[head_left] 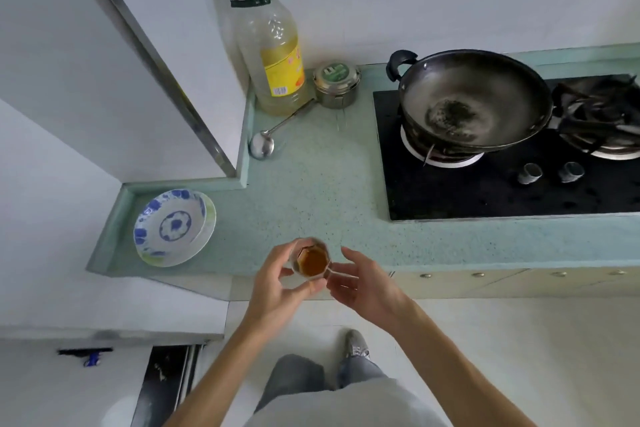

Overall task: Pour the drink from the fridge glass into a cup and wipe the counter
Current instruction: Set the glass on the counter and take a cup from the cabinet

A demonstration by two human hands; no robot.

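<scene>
While both bare forearms reach forward from the lower frame, the left hand (277, 284) grips the glass (323, 248): forefinger curled round the far-left wall, thumb pressed to the near wall, palm turned inward. Glass is upright and holds an amber drink (312, 263). The right hand (365, 288) sits just right of the glass, fingers loosely spread and grasping nothing, forefinger extended forward. Its thumb tip lies at the glass wall; actual contact cannot be told.

Writing: beyond and left of the left fingers stands an oil bottle (273, 55) with a yellow label, red characters and a barcode, none legible. The round tin (336, 83) beside it carries a green label with a white mark, unreadable.

Edges and room: the glass is at the front edge of the green counter (311, 184). Directly beyond the fingertips lies an open stretch of counter. Left of the left fingers sits a blue-and-white plate (175, 227), near the counter's corner. A ladle (263, 144) lies farther beyond, near the bottle. Beyond and right of the right fingers is the black hob (485, 191), carrying a wok (474, 97).
</scene>
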